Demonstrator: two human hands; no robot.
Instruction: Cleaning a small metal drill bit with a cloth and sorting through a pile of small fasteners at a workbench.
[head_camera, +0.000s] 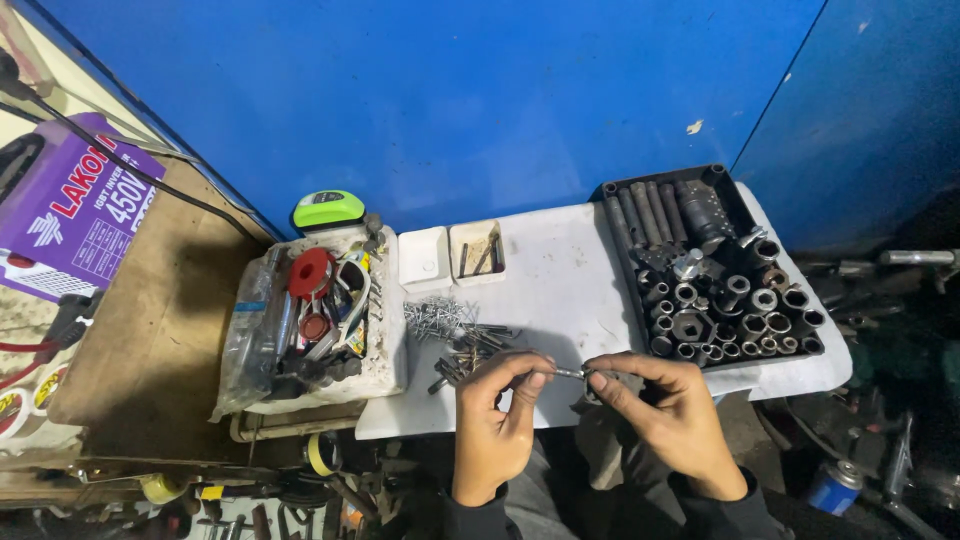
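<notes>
Your left hand (497, 420) and right hand (668, 410) each pinch one end of a small metal bit (569, 373), lying level, left to right. The black tray (722, 190) holds sockets (735, 310).

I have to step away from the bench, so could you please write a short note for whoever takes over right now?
Left hand and right hand: both pinch the ends of one small metal bit, held over the near edge of the white board.
Things: a pile of screws and bits lies just left of the hands; the black tray of sockets sits to the right; two small white dishes stand behind; a cluttered foam box is further left.
Done: one bit is in hand.
Left: the pile lies loose on the board.
</notes>
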